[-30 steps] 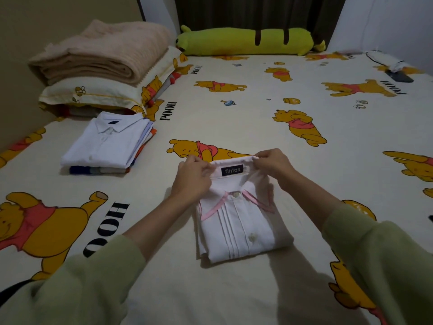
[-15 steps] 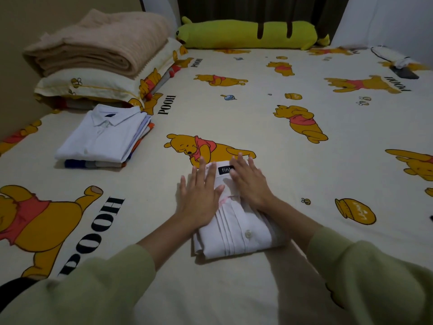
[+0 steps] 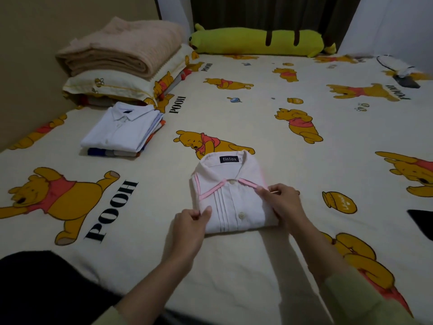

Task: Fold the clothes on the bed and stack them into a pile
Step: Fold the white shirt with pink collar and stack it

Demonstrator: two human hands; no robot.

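The left hand (image 3: 189, 222) pinches the near left corner of the folded shirt (image 3: 230, 195); the thumb lies on top of the fabric and the other fingers are curled at its edge. The right hand (image 3: 282, 205) grips the right side of the shirt, fingers curled over the fold near the pink collar trim; how far the fingers reach under the fabric cannot be told.

The shirt lies flat on the bed (image 3: 281, 127), at the near centre. It is white with a pink-edged collar and a buttoned placket with vertical pleats. Its long axis runs away from the person: the collar and a dark label (image 3: 229, 159) point to the far side, the folded lower edge points to the person. The placket faces up.

The pile (image 3: 123, 131) of folded clothes sits to the far left of the shirt, well apart from it. A white collared shirt is on top; blue, white and orange edges show beneath it.

Behind the pile, a pillow (image 3: 112, 86) carries a folded beige blanket (image 3: 121, 46). A long green plush bolster (image 3: 260, 42) lies across the far edge of the bed. A white object and a dark flat object (image 3: 407, 82) lie at the far right corner; they are too small to identify.
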